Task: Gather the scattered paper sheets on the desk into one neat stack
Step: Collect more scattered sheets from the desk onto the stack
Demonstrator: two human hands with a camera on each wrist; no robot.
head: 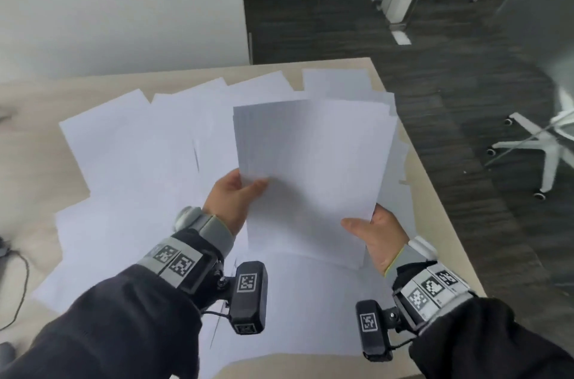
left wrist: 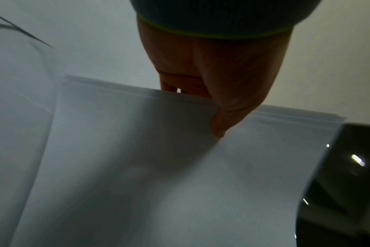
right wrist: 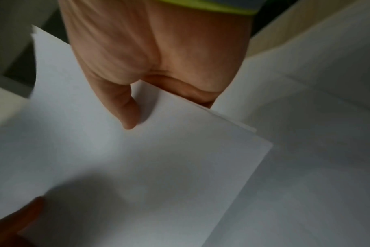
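Observation:
A bundle of white sheets [head: 313, 173] is held up above the desk between both hands. My left hand [head: 234, 196] grips its left edge, thumb on top and fingers hidden beneath. My right hand [head: 374, 234] pinches the near right corner, thumb on top. In the left wrist view the thumb [left wrist: 222, 120] presses on the bundle [left wrist: 158, 167], whose layered edges show. In the right wrist view the right hand's thumb [right wrist: 125, 107] lies on the bundle [right wrist: 137, 167]. Several loose sheets [head: 130, 161] lie spread and overlapping across the beige desk [head: 18, 117].
The desk's right edge [head: 435, 192] runs close beside my right hand, with dark floor beyond. A white office chair base [head: 540, 145] stands on that floor. A dark cable [head: 18, 279] lies at the desk's left. A white wall [head: 124, 5] is behind.

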